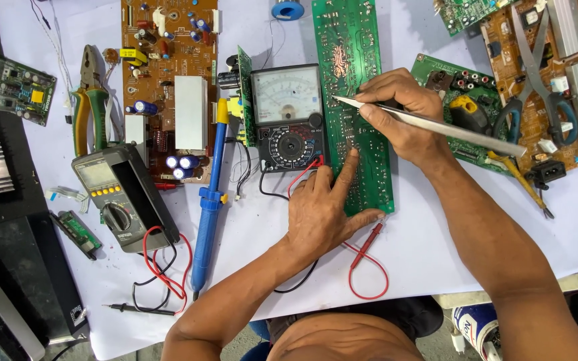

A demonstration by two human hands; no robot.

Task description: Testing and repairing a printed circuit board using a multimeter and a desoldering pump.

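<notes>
A long green circuit board [352,60] lies solder side up on the white table cover. My left hand [326,207] rests on its lower part, index finger pointing at a spot near the middle and thumb along the bottom edge. My right hand [399,110] grips metal tweezers [449,127] like a pen, their tip touching the board near its upper middle. An analog multimeter [287,117] sits just left of the board. Its red probe [368,244] lies on the table below my left hand.
A blue soldering iron [210,200], a grey digital multimeter [123,197], pliers [89,100] and a brown circuit board [168,73] lie to the left. More boards with scissors [536,80] on them are at the right. A black device [8,267] sits at the lower left.
</notes>
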